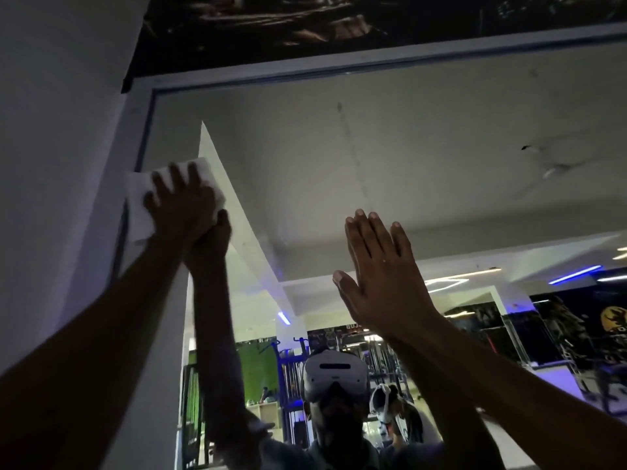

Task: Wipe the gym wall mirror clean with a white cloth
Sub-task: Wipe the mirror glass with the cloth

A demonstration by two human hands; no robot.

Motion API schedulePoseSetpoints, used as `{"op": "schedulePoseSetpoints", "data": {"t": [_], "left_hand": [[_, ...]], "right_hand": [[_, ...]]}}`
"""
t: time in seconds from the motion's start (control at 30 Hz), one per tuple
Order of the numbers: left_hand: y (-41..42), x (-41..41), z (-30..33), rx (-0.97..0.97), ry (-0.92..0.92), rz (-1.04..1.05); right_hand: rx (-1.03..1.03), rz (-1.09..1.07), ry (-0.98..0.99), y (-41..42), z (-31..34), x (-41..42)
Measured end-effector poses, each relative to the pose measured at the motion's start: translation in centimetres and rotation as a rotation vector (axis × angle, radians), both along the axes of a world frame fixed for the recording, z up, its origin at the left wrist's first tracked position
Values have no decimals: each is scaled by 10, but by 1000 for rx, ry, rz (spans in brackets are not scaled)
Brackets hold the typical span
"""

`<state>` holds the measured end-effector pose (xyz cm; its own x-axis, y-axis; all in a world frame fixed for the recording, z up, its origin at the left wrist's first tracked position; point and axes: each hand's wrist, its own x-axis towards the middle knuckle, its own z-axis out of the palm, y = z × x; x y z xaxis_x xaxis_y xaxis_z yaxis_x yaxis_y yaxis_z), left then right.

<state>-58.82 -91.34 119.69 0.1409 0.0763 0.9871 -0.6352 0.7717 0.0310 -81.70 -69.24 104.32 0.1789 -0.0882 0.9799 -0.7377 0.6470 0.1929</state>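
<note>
The wall mirror (390, 147) fills most of the view, set in a pale frame (140, 117). A white cloth (139, 215) lies flat over the mirror's upper left edge and part of the frame. My left hand (183, 205) presses on it with spread fingers, and its reflection meets it just to the right. My right hand (380, 276) is raised flat with straight fingers near the mirror's middle and holds nothing. Whether it touches the glass I cannot tell.
A white wall (61, 164) stands left of the frame, and a dark poster (339, 22) hangs above it. A faint streak (346, 130) and dark marks (529, 149) show on the glass. Reflected low down are gym racks, lights, me with a headset, and another person.
</note>
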Motion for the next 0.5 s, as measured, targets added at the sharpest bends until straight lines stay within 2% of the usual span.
{"op": "schedulePoseSetpoints", "data": {"t": [0.07, 0.17, 0.23, 0.33, 0.43, 0.5], "left_hand": [[42, -41, -20, -14, -101, -115], [98, -87, -61, -300, -356, -36], [86, -77, -65, -378, -448, -33], [17, -36, -47, -327, -243, 37], [-35, 4, -38, -92, -16, 116], [-28, -1, -36, 29, 101, 115]], "right_hand": [[3, 6, 3, 1, 0, -1], [12, 11, 0, 2, 0, -1], [12, 19, -2, 2, -2, -1], [-15, -2, 5, -2, -9, 0], [-14, -22, -12, -7, -14, 6], [-11, -18, -21, -6, -15, 8]]}}
